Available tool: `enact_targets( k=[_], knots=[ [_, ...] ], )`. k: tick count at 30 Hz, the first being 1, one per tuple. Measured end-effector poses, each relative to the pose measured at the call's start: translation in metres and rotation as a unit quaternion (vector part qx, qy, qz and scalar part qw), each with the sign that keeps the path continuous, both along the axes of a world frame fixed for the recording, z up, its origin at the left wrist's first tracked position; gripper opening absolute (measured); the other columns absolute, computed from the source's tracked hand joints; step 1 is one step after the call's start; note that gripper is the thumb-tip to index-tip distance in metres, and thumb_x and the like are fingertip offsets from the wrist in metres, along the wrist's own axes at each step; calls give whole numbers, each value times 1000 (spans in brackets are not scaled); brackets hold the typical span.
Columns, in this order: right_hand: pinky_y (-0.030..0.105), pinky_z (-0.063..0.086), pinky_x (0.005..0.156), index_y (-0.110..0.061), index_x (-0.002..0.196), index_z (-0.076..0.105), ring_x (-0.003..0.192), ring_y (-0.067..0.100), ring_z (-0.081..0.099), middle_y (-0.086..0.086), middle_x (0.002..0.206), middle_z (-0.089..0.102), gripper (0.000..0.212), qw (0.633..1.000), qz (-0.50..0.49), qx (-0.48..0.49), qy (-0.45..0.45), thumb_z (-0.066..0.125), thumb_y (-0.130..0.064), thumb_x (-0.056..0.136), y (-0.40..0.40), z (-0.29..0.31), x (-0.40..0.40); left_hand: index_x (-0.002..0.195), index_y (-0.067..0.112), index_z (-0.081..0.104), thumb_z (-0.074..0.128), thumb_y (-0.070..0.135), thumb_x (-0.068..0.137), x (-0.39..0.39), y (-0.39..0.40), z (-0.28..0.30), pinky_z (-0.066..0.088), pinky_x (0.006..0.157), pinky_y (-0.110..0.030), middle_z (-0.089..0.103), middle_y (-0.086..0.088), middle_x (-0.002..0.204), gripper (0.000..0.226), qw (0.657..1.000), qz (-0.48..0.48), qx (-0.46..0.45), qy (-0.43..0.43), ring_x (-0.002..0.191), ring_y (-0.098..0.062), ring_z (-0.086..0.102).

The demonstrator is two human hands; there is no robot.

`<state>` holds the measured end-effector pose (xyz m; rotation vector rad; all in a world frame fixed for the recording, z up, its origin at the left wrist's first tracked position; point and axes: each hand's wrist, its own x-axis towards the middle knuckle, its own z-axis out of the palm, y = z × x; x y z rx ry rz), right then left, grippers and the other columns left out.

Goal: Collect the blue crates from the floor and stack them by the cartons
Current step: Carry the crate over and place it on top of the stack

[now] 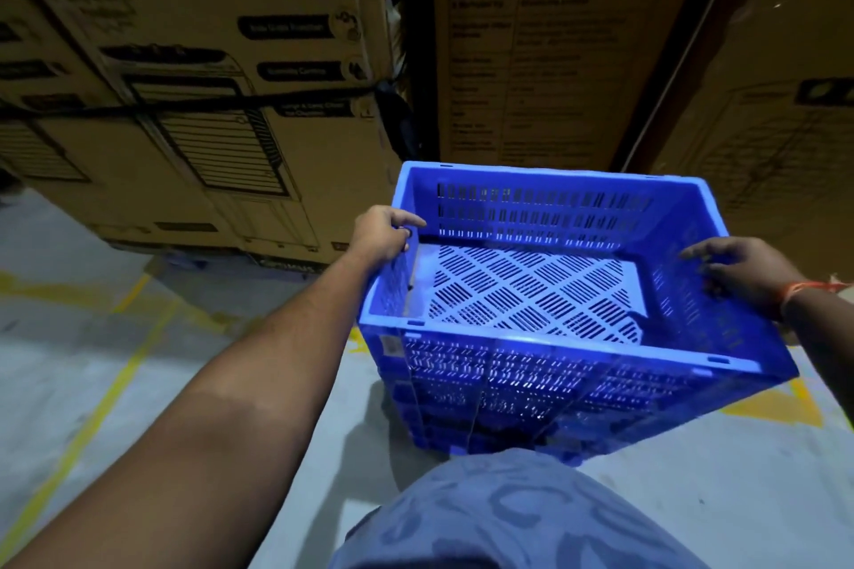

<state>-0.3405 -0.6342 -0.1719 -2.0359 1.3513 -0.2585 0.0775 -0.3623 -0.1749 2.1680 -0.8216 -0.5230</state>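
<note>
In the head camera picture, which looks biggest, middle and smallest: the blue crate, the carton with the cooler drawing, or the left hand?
1. Carton with the cooler drawing, though cut off by the picture's edge.
2. Blue crate, which is nearer the camera, so this gap is unsure.
3. Left hand, gripping the crate's rim.

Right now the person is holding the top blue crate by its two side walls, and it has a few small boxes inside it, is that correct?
Not quite. The head view shows the top blue crate empty: only its slotted floor is visible inside. The rest holds: the left hand and the right hand hold its two side walls.
</note>
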Motion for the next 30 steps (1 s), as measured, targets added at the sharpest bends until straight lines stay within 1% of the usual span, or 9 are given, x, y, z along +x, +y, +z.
enact_targets(
  k=[4, 7, 9, 12, 15, 18, 20, 25, 30],
  knots=[
    [26, 50, 56, -20, 98, 71, 51, 23, 60, 10, 62, 67, 31, 999, -36, -22, 19, 55, 3, 85, 8, 0, 9, 89, 27, 79, 54, 0, 87, 9, -2, -5, 52, 46, -27, 66, 1, 59, 37, 1000, 1, 16, -8, 38, -5, 54],
    [23, 49, 58, -24, 94, 72, 59, 20, 66, 4, 71, 69, 33, 998, -44, -28, 39, 57, 1, 79, 17, 3, 16, 86, 31, 78, 56, 2, 87, 27, -7, -14, 48, 46, -27, 65, -5, 56, 36, 999, -14, 31, -14, 36, -8, 52],
    [19, 46, 57, -24, 94, 73, 68, 19, 66, 4, 80, 71, 36, 997, -42, -35, 53, 60, 1, 73, 22, 6, 17, 93, 28, 78, 57, 3, 88, 35, -15, -17, 48, 45, -26, 66, -9, 59, 33, 999, -35, 38, -16, 36, -8, 51],
    [22, 49, 59, -22, 95, 74, 74, 20, 65, 4, 83, 70, 39, 998, -51, -18, 39, 58, 4, 71, 27, 8, 17, 101, 20, 76, 55, -2, 89, 40, -23, -17, 46, 39, -19, 69, -17, 72, 33, 997, -61, 39, -33, 45, -17, 52],
    [32, 58, 66, -22, 90, 74, 78, 24, 69, 7, 87, 71, 40, 998, -54, -3, 23, 59, 7, 68, 24, 8, 15, 105, 18, 76, 57, -1, 90, 41, -25, -21, 43, 37, -14, 71, -22, 83, 31, 997, -62, 28, -33, 52, -23, 51],
    [27, 54, 55, -20, 89, 74, 74, 23, 68, 2, 78, 68, 39, 998, -53, 6, 25, 57, 11, 70, 22, 10, 14, 107, 18, 75, 58, 1, 91, 36, -21, -25, 47, 40, -17, 67, -17, 76, 30, 998, -58, 15, -35, 46, -23, 49],
    [22, 48, 49, -18, 89, 73, 70, 22, 67, 2, 76, 65, 40, 998, -54, 16, 21, 54, 13, 72, 22, 11, 13, 106, 18, 75, 57, -2, 91, 30, -17, -24, 46, 39, -17, 64, -16, 71, 31, 998, -53, 3, -32, 38, -14, 48],
    [24, 50, 54, -20, 86, 73, 80, 24, 67, 3, 88, 66, 40, 999, -51, 11, 15, 57, 13, 71, 24, 11, 13, 108, 16, 75, 54, -5, 91, 20, -8, -21, 44, 36, -17, 66, -25, 77, 33, 998, -44, 1, -34, 34, -9, 45],
    [16, 43, 43, -21, 86, 73, 85, 23, 65, 3, 90, 67, 40, 998, -64, 6, -8, 55, 13, 75, 29, 7, 7, 107, 13, 74, 53, -6, 91, 15, -5, -18, 42, 36, -16, 65, -28, 79, 33, 999, -42, 5, -32, 32, -9, 43]
  ],
)
